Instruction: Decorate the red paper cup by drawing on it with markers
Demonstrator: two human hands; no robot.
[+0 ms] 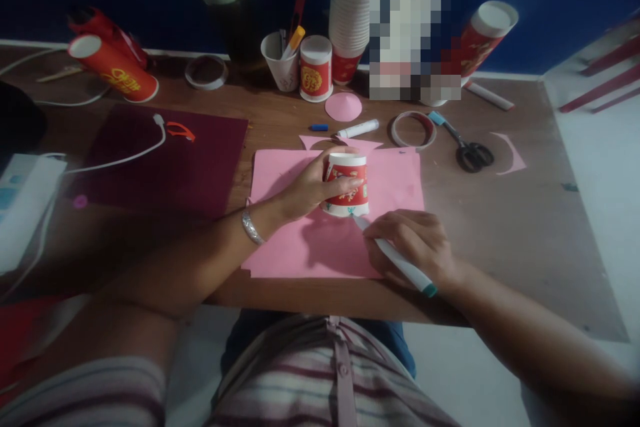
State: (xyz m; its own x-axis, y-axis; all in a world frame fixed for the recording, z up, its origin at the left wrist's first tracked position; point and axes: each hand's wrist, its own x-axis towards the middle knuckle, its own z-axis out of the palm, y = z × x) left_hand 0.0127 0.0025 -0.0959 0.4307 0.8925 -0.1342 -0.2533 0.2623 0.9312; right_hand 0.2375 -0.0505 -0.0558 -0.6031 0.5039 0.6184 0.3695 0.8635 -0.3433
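My left hand [313, 190] is wrapped round a red and white paper cup [350, 180], its thumb lying across the front. The cup stands upside down over pink paper sheets [290, 240], its white rim at the bottom. In my right hand [413, 240] is a white marker pen [400, 263] with a green end. The pen's tip meets the white rim, where small green marks show. Behind the cup lie pink paper scraps [367, 145], a white marker [358, 129] and a blue pen cap [319, 127].
Scissors [473, 155] and a tape roll [413, 130] lie to the right. At the back stand a pen cup [280, 63], a decorated red cup [316, 70], a tall cup stack [350, 7] and a pink paper cone [343, 107]. A power strip [25, 207] is at left.
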